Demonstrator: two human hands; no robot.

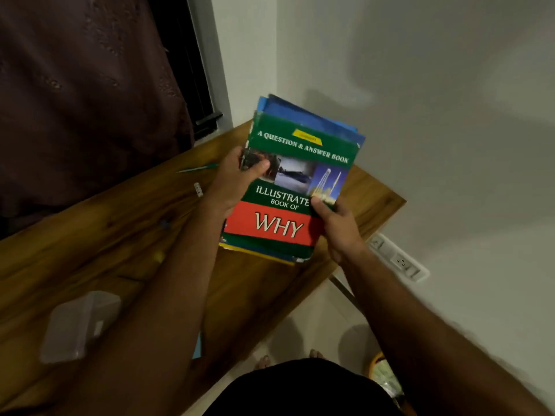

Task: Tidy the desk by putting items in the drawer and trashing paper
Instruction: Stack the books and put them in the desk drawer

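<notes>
My left hand [237,178] and right hand [338,223] grip stack of books [288,181] by edges above wooden desk [120,223]; lower books mostly hidden; clear container [79,324] blurred.

Green book cover [295,187] with a red band, white lettering, a small yellow label and a strip of photos, blue books [312,120] beneath it, brown wood-grain desk [120,217], dark maroon curtain [84,94], white wall [435,85], green pen [198,168]
</notes>
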